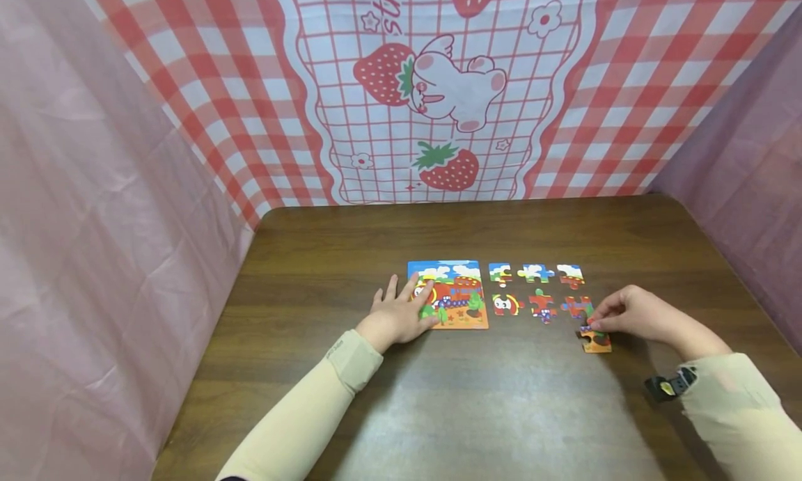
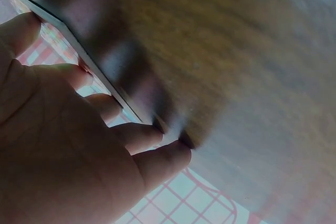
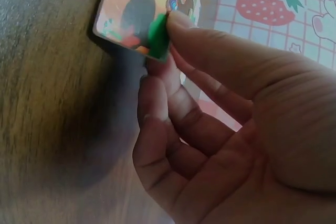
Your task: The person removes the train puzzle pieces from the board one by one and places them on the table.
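A square train picture board (image 1: 460,317) lies on the table, and my left hand (image 1: 396,317) rests over its left part with fingers spread. In the left wrist view, the board's thin edge (image 2: 79,51) shows beside the fingers. My right hand (image 1: 648,319) pinches a corner jigsaw piece (image 1: 598,343) between thumb and fingers. That piece is mostly orange with a bit of green (image 3: 131,17) and is tilted in the right wrist view. Just beyond it lies a red and blue jigsaw piece (image 1: 575,305); whether the two touch I cannot tell.
Several loose jigsaw pieces lie in two rows right of the board, among them a cloud piece (image 1: 535,273) and a face piece (image 1: 505,305). A brown wooden table (image 1: 476,404) carries everything. Behind it hangs a strawberry-print cloth (image 1: 438,161), with pink curtains (image 1: 94,223) at both sides.
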### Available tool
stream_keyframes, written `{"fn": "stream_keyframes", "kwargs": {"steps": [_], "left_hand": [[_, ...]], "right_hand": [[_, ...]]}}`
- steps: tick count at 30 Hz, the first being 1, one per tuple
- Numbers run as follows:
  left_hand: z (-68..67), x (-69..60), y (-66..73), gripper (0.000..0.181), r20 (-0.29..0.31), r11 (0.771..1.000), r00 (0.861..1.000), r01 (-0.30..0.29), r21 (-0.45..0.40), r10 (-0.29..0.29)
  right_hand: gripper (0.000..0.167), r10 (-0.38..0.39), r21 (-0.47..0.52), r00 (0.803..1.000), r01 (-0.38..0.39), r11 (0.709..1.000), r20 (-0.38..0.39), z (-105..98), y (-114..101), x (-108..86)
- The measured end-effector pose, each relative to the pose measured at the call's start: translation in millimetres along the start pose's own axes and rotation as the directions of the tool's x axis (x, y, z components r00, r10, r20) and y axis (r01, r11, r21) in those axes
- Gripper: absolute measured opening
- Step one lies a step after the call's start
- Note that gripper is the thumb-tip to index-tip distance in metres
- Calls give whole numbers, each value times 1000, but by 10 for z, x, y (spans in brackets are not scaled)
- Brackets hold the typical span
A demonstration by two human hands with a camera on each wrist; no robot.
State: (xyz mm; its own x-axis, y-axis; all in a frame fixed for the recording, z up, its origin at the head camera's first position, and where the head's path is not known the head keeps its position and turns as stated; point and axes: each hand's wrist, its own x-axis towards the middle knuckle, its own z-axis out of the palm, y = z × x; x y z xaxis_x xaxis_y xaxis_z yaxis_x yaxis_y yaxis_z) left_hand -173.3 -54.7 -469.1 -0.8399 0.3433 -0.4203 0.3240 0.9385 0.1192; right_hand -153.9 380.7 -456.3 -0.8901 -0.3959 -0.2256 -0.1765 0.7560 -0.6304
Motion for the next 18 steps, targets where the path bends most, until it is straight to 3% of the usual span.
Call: {"fn": "stream_keyframes", "kwargs": {"steps": [7, 18], "left_hand": [[13, 10, -5, 74, -1, 1000, 1000, -1, -10, 1], [10, 4, 0, 75, 2, 1000, 1000, -2, -4, 2]], "right_hand": [[10, 39, -92, 999, -41, 995, -23, 34, -14, 8], [16, 60, -140, 997, -68, 988, -55, 69, -13, -1]]}}
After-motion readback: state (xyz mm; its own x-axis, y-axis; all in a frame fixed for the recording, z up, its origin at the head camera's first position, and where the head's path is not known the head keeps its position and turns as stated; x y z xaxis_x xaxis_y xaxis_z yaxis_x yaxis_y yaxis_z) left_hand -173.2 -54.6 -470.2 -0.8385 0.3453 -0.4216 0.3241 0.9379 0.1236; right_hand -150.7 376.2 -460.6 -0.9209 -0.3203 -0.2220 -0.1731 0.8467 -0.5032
